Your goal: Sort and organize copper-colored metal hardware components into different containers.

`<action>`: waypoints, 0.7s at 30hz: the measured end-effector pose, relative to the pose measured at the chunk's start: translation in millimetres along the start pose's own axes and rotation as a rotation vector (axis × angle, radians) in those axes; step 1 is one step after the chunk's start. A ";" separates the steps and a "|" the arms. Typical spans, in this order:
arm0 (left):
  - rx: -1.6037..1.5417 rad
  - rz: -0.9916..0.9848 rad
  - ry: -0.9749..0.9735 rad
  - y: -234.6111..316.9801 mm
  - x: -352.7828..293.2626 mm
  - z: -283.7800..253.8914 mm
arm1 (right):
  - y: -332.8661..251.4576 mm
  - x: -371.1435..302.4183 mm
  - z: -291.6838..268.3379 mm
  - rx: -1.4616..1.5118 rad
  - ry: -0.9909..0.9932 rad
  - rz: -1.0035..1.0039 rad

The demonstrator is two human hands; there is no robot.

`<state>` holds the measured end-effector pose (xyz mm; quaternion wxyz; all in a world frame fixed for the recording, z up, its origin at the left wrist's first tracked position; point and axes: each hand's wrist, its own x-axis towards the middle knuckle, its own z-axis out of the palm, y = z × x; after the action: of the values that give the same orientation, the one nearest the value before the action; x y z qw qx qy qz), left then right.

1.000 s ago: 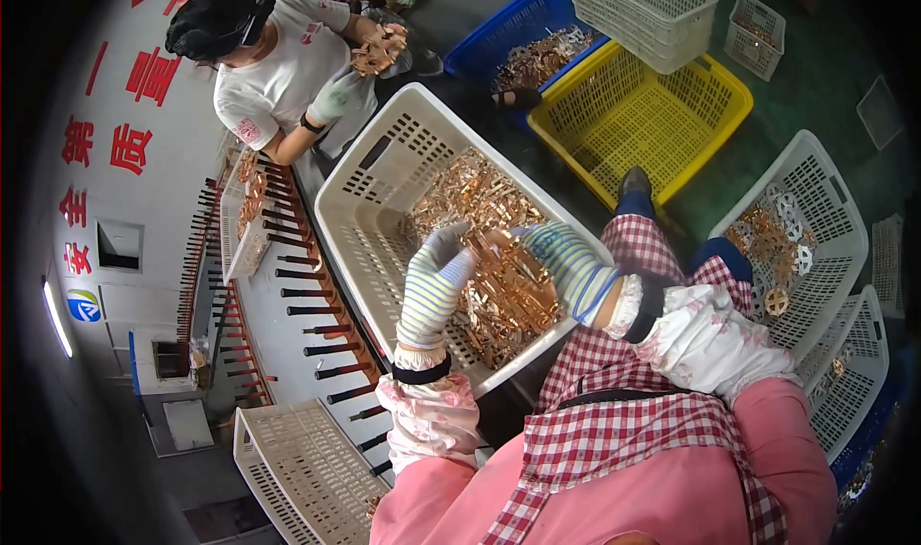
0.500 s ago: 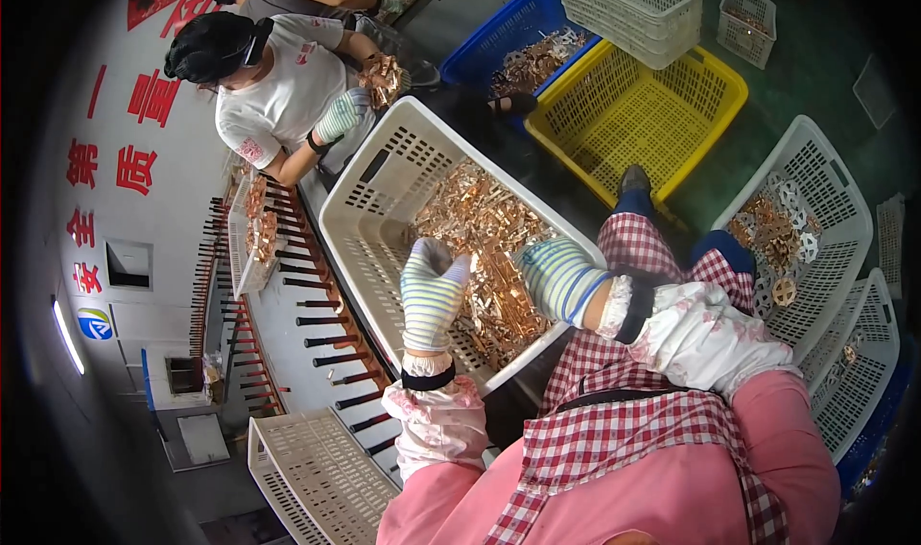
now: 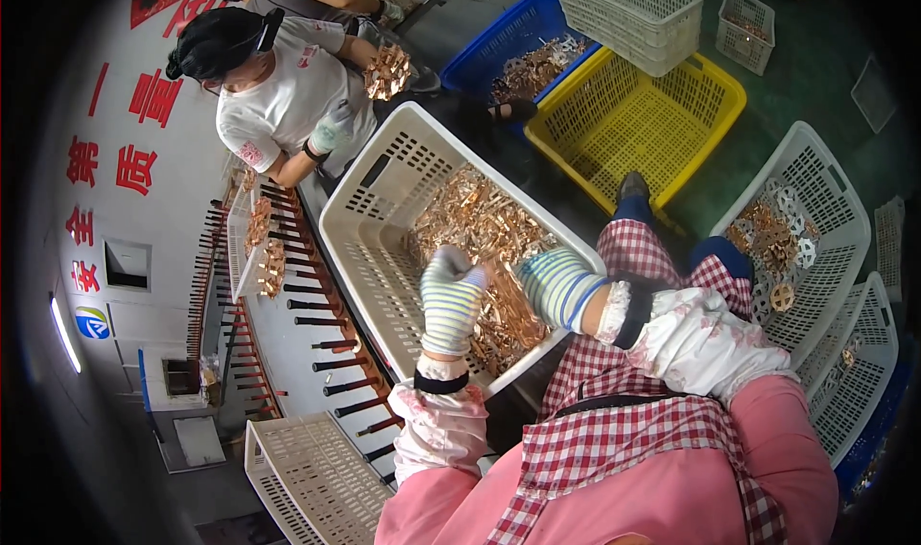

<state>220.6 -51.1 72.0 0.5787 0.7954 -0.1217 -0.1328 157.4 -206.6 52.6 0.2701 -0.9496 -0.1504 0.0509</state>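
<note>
A white perforated plastic basket (image 3: 341,204) stands tilted in front of me, partly filled with small copper-coloured metal pieces (image 3: 480,214). Both my hands wear striped knit gloves and reach into it. My left hand (image 3: 453,300) is closed, its thumb and fingers curled against some of the pieces. Facing it, by the basket's right rim, my right hand (image 3: 558,291) bends down into the heap with fingers curled and tips hidden. Between the two hands, a bunch of pieces is smeared by motion.
On the left runs a workbench (image 3: 321,339) with rows of dark-handled rods and a white basket (image 3: 326,478) nearby. Beyond, a co-worker (image 3: 288,94) holds copper pieces. Yellow (image 3: 614,123) and blue (image 3: 480,56) tubs stand ahead; another white basket (image 3: 815,200) holds metal parts on the right.
My left hand has moved right, toward my right hand, which has barely shifted. The co-worker's near hand has drawn back from the bunch of copper pieces.
</note>
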 end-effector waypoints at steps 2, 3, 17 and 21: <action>0.041 0.178 0.119 -3.9 3.8 -5.3 | 1.7 -0.5 -1.9 0.022 -0.085 0.061; -0.028 0.111 0.080 1.6 3.7 -7.2 | 1.5 -0.9 -1.6 0.006 -0.025 0.042; -0.200 -0.096 -0.116 14.8 -0.2 2.9 | 7.0 -1.0 8.5 0.047 0.117 -0.036; 0.067 0.207 0.035 0.6 2.5 -1.8 | 11.3 0.2 8.3 0.115 0.083 -0.027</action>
<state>223.6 -50.6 73.0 0.5642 0.7998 -0.1976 -0.0543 159.1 -211.5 39.5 0.3311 -0.9316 -0.1489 0.0166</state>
